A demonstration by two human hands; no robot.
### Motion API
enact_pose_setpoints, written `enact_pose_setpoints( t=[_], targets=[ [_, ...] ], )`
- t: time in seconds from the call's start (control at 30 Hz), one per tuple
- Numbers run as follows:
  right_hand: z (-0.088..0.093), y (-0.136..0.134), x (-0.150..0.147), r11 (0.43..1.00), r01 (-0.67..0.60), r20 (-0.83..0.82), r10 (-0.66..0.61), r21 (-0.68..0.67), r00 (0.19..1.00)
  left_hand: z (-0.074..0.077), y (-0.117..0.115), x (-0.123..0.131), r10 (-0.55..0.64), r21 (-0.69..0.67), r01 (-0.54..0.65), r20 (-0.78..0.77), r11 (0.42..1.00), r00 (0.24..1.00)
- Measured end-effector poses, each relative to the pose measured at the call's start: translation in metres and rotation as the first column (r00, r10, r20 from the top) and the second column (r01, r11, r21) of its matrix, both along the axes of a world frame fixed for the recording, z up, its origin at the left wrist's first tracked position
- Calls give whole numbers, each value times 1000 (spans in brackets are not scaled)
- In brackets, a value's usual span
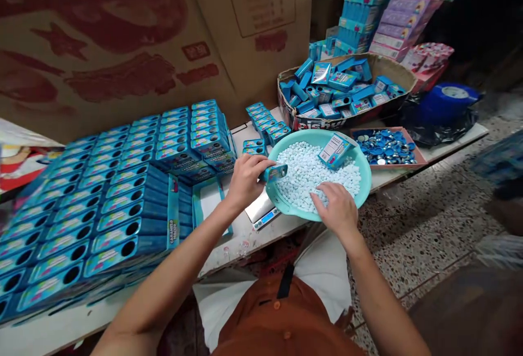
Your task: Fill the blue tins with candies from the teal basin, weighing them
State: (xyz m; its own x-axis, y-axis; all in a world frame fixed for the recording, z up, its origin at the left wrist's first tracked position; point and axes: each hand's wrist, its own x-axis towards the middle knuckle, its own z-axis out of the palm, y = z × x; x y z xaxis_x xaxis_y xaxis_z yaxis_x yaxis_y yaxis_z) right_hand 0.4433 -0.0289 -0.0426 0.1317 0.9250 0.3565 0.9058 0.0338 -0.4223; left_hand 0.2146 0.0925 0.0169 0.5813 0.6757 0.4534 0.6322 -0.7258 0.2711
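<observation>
My left hand (246, 176) grips a small blue candy box (274, 173) over the left rim of a turquoise basin (365, 182). Pale candies (300, 173) fill the basin's bottom, and my right hand (335, 206) reaches in with its fingertips down among them. Whether those fingers hold any candies is hidden. Another blue box (335, 151) lies tilted on the candies at the basin's far right side. Just below my left hand, a small digital scale (261, 210) with a lit display sits partly under the basin's edge.
Rows of blue boxes with round holes (134, 220) cover the left table. An open blue display tray (200, 198) stands beside them. Behind the basin is a torn carton (314, 123) of blue boxes; to its right, a pink tray (420, 159) holds blue caps. Large cardboard (253, 73) rises behind.
</observation>
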Motion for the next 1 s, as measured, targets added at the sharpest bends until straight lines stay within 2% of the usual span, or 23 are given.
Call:
enact_pose_setpoints(
  t=[0.2,0.3,0.47,0.6,0.77,0.83,0.93,1.0],
  targets=[
    [-1,0,1,1000,4,-8,-5,-5,1000,-10,4,-2,9,12,-9,-48,1000,999],
    [-2,0,1,1000,6,-4,-6,-13,1000,-7,0,-3,56,19,-56,-15,998,998],
    [-1,-1,0,1000,14,-15,-14,-6,1000,-2,-2,-4,48,66,-48,-3,997,999],
    [1,-1,0,1000,17,-15,-17,-9,1000,-12,2,-1,64,10,-64,14,998,998],
    [0,0,0,1000,24,-11,-24,-16,1000,-16,-1,-3,141,-104,-123,193,987,971],
    [0,0,0,1000,24,-12,-24,-10,1000,-19,-3,-9,255,-236,-176,362,956,897],
    [0,0,1,1000,15,-17,-16,-7,1000,-32,-9,-23,485,-514,-169,580,841,654],
    [-1,0,1,1000,15,-23,-15,-9,1000,-43,-14,-35,586,-620,-138,611,772,532]
  ],
)
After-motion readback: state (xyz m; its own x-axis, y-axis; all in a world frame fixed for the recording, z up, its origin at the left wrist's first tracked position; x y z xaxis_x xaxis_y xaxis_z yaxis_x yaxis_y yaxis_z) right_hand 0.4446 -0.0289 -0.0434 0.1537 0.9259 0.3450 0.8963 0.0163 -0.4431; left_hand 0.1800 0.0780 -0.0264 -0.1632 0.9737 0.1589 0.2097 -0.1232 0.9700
